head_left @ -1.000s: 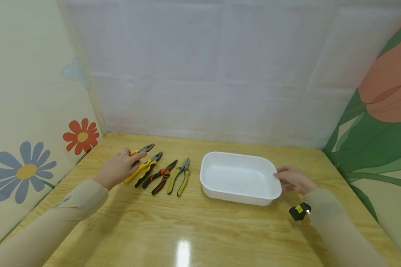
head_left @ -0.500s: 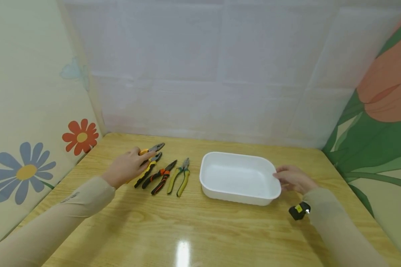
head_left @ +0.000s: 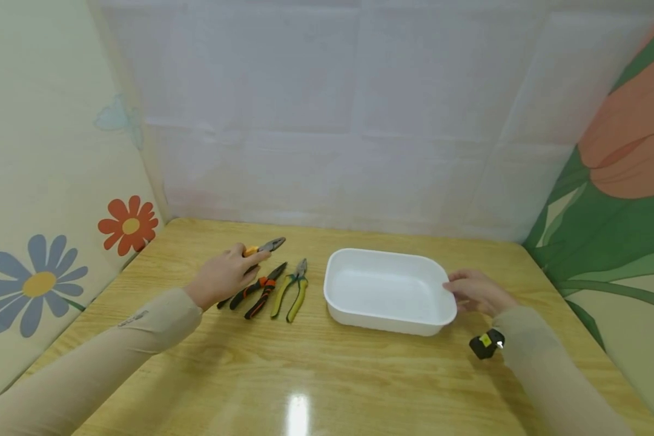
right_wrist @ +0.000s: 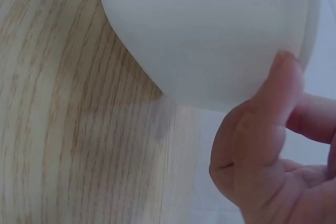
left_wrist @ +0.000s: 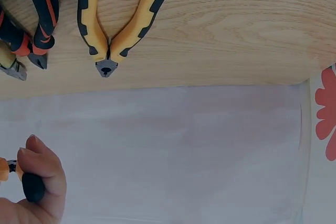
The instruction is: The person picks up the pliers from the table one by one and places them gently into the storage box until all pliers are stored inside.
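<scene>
In the head view my left hand [head_left: 223,275] grips a pair of pliers [head_left: 272,244] with orange-and-black handles, its grey jaws pointing right. The left wrist view has the curled fingers [left_wrist: 44,166] around a handle. Beneath this hand lie yellow-and-black pliers [left_wrist: 107,56], mostly hidden from the head camera. Beside them are black-and-orange pliers [head_left: 267,283], then yellow-green pliers [head_left: 300,280]. My right hand [head_left: 479,292] pinches the right rim of a white rectangular basin [head_left: 387,324], thumb [right_wrist: 278,87] on the outer side in the right wrist view.
The wood-grain table [head_left: 240,375] carries everything. A white sheet [head_left: 327,121] hangs behind it, and flower-patterned panels [head_left: 33,181] stand at both sides. A small black device [head_left: 487,344] with a yellow patch is at the right wrist.
My left hand has moved right with the orange-handled pliers, passing over the yellow-and-black pair and covering it. The right hand and the basin have stayed put.
</scene>
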Demonstrator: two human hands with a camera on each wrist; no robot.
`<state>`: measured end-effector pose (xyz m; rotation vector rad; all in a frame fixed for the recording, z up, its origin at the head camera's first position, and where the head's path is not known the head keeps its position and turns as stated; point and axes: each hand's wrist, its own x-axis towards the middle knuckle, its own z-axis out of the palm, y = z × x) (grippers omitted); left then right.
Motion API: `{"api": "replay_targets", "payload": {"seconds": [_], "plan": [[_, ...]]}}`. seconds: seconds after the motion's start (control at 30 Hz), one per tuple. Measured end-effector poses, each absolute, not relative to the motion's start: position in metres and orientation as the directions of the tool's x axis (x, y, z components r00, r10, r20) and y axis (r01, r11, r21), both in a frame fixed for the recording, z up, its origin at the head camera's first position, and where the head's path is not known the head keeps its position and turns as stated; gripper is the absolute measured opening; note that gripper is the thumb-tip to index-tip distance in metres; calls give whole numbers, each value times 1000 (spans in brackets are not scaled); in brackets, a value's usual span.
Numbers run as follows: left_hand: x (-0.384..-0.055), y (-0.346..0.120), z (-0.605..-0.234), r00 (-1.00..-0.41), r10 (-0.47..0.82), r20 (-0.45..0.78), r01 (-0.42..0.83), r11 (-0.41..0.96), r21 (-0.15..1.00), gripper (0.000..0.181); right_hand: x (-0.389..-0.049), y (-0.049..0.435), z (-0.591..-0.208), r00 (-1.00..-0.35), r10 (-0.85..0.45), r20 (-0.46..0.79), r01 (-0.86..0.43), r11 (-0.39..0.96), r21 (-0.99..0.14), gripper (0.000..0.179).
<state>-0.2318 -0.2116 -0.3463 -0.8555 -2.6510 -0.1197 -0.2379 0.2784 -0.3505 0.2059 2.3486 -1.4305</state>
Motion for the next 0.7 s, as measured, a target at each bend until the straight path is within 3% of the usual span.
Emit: {"api": "replay_targets", "payload": {"seconds": [0.7], "plan": [[-231, -189, -348, -640, 652, 407, 661, 737, -141, 40, -243, 280, -354, -913, -69, -402, 323, 480, -816, 42]]}}
